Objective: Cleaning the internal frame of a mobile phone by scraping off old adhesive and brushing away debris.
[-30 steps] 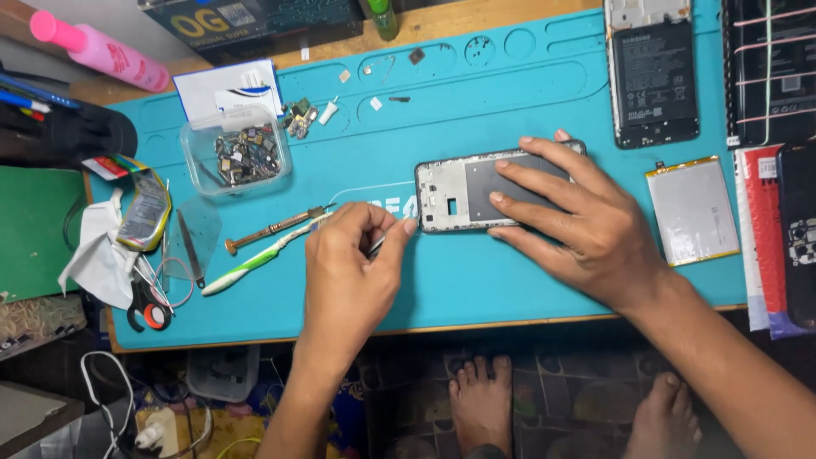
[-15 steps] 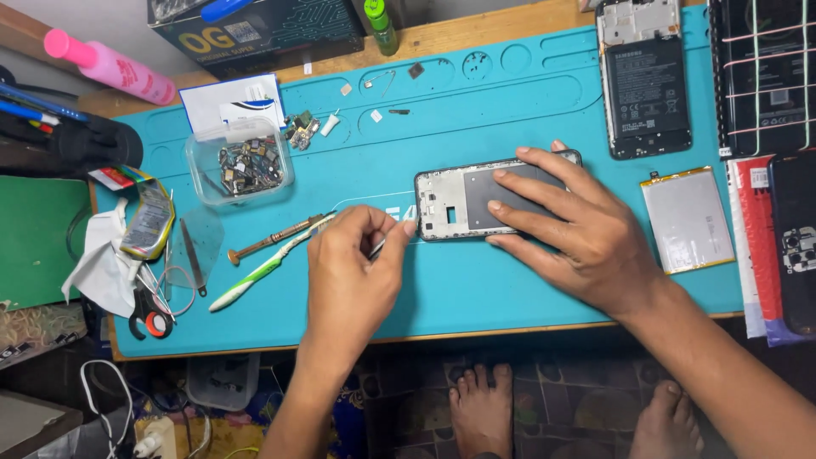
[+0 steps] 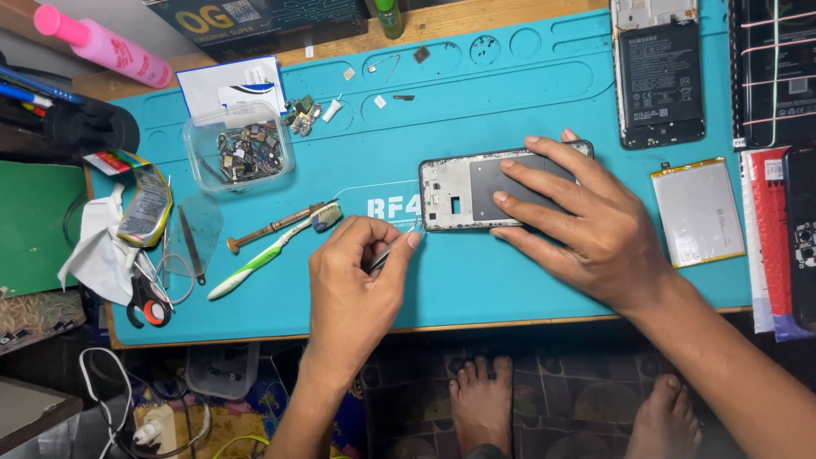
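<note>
Right hand (image 3: 586, 229) lies flat, fingers spread, pressing the stripped phone frame (image 3: 463, 191) onto the teal mat covering the surface (image 3: 476, 272). Left hand (image 3: 353, 272) is pinched shut around thin metal tweezers (image 3: 393, 249), tip angled up toward the frame's lower-left corner. To do this well, I judge, keep that frame pinned firmly and bring the tip in shallow, with light pressure only. Left wrist is raised and bent inward; right forearm runs in from the lower right. A toothbrush (image 3: 268, 251) lies just left.
</note>
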